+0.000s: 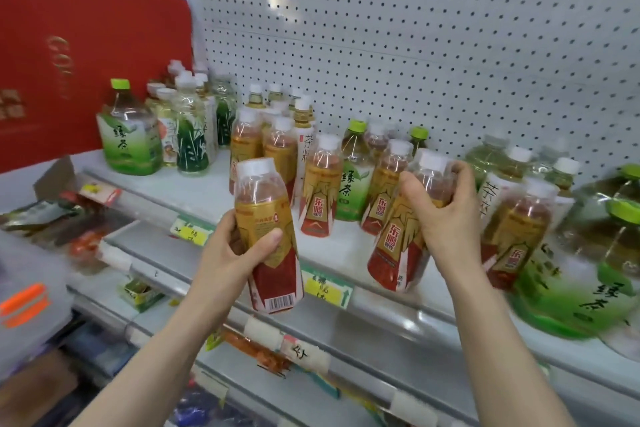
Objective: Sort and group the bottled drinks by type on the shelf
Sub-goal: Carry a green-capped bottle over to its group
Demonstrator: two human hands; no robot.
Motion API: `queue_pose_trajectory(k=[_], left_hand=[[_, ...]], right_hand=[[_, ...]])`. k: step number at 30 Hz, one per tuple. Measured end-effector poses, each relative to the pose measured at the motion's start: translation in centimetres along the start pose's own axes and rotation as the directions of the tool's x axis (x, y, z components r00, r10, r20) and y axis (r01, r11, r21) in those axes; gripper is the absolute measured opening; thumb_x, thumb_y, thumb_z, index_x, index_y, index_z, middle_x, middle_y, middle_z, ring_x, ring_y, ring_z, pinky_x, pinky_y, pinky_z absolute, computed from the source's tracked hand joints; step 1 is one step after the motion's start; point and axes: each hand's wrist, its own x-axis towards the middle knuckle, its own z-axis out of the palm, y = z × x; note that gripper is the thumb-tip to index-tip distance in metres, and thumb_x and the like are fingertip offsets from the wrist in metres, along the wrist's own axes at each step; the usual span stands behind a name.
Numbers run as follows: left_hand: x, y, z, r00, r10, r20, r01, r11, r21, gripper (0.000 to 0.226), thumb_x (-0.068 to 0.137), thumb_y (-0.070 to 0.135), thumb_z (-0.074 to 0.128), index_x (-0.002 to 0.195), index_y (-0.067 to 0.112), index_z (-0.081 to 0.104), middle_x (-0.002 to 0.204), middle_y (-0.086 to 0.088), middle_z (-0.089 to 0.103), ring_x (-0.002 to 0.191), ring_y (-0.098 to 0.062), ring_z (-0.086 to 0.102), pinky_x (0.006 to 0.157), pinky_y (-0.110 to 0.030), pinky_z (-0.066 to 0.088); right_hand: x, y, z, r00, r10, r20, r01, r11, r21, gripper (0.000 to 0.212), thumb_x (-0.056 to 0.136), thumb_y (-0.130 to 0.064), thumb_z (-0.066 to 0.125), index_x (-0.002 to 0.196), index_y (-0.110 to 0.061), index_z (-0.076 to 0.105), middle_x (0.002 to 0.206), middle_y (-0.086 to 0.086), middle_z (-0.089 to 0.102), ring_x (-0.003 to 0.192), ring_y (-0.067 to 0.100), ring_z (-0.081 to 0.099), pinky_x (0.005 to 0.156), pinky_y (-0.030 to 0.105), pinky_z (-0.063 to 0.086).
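Our left hand (pixel 239 250) is wrapped round one gold-and-red bottle (pixel 266 204), held clear in front of the shelf (pixel 207 194). Our right hand (pixel 446 218) grips a twin bottle (pixel 394 239) tilted over the shelf's front edge, probably to group both with matching bottles (pixel 320 191) on the shelf.

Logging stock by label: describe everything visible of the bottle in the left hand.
The bottle is clear plastic, white-capped, with reddish drink above a gold-and-red label and a barcode near the base. It is held off the shelf, cap leaning slightly left. The left hand grips its middle, thumb across the label.
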Motion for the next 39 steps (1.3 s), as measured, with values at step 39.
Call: queue_pose_trajectory(k=[39], left_hand=[[14.6,-3.1,-2.1,0.913,-0.021,0.406,0.024,1.0,-0.002,0.102,0.034,0.076,0.08,0.126,0.051,0.045,0.119,0.014,0.066,0.11,-0.006,0.063,0.091,-0.028,0.051]], right_hand=[[18.4,-2.0,12.1,0.894,0.294,0.339,0.031,0.714,-0.7,0.052,0.089,-0.049,0.067,0.127,-0.014,0.058,0.12,0.006,0.063,0.111,0.025,0.059,0.081,0.028,0.046]])
